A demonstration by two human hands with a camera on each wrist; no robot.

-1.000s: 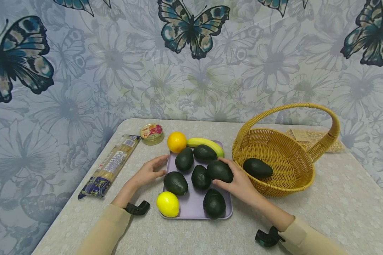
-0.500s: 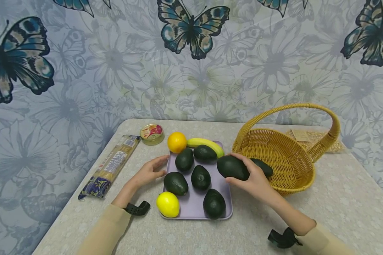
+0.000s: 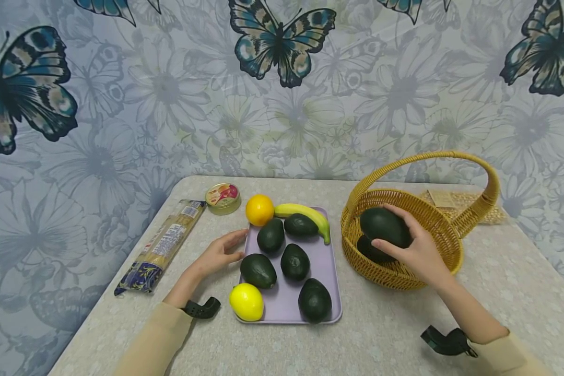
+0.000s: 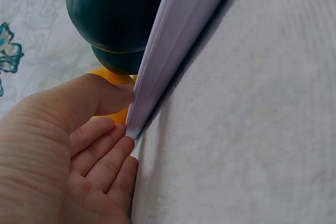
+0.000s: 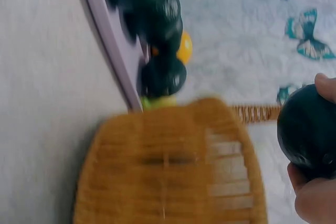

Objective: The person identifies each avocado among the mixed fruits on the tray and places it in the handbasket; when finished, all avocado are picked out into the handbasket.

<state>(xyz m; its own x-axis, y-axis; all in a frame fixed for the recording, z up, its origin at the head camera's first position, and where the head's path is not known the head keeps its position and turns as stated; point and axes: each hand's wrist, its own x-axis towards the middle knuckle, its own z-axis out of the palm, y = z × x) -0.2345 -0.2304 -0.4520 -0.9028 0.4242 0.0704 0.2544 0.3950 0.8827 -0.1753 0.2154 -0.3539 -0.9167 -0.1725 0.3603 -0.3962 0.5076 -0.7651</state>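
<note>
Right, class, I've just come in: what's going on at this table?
A person's right hand holds an avocado over the wicker basket, above another avocado inside it. The left hand is at the left edge of a lilac tray that bears five more avocados, a banana and a lemon.

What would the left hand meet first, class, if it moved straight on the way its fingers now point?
Most likely the left side of the purple tray. The left hand lies right beside it, perhaps touching; the exact gap is hard to judge.
</note>
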